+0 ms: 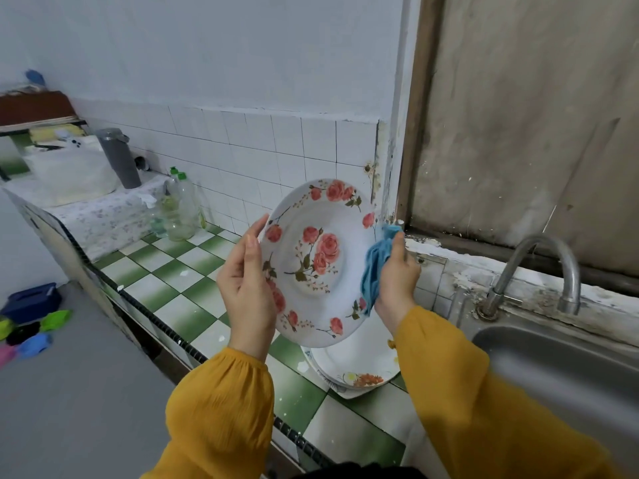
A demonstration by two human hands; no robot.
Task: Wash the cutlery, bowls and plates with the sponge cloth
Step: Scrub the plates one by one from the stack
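Sweep the blue sponge cloth (375,271) inward from the rim across the rose-patterned plate (311,264), bracing firmly at the opposite edge. Holding that plate upright between both grips, above the stacked plates (359,368), with the left hand (247,285) clamped on one rim and the right hand (397,274) curled round the cloth at the other.
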